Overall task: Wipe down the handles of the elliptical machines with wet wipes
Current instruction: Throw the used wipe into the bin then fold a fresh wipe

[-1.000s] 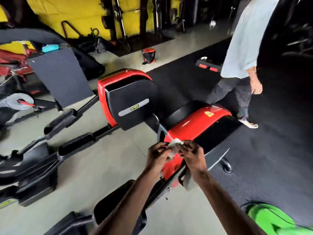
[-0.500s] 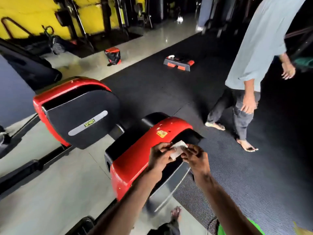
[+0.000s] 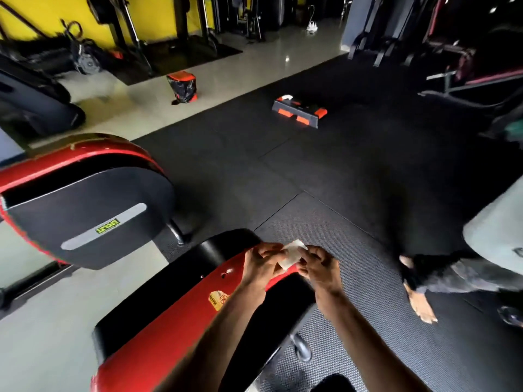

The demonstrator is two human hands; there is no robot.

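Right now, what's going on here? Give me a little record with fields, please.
Place: gym floor with a black rubber mat
Left hand: pinches the wet wipe
Right hand: pinches the same wipe's other side
Grip: both hands on one wipe
Below the hands: red elliptical housing
Nearby: second red-and-black machine, another person's bare foot, orange step platform

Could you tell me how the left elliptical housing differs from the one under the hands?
The left red and dark grey elliptical housing shows its flat side panel with a silver strip; the near red and black housing shows its curved top with a yellow sticker. Both have glossy red shells.
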